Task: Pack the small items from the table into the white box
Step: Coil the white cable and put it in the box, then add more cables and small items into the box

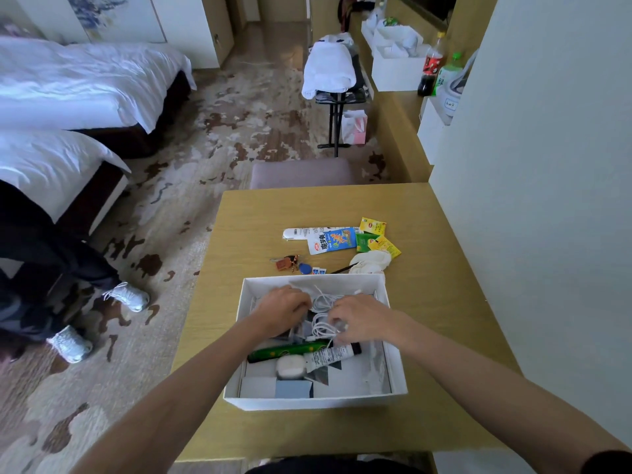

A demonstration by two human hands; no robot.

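Observation:
The white box [393,340] stands open on the wooden table [260,213]. Both hands are inside it. My left hand [282,309] and my right hand [362,319] pinch a coiled white cable [321,314] between them. Lower in the box lie a green tube [287,350], a white tube with a black cap [331,355] and a small white case [290,367]. Behind the box on the table lie a key bunch with a blue fob [290,263], a blue-and-white packet [330,240], a white tube [301,233], yellow and green tea sachets [374,239] and a pale cloth bundle [371,261].
A white wall [530,200] borders the table on the right. A padded stool [302,173] stands behind the table. Another person's legs and white sneakers [130,295] are on the carpet at left, beside two beds [68,97]. Bottles [432,63] stand on a far counter.

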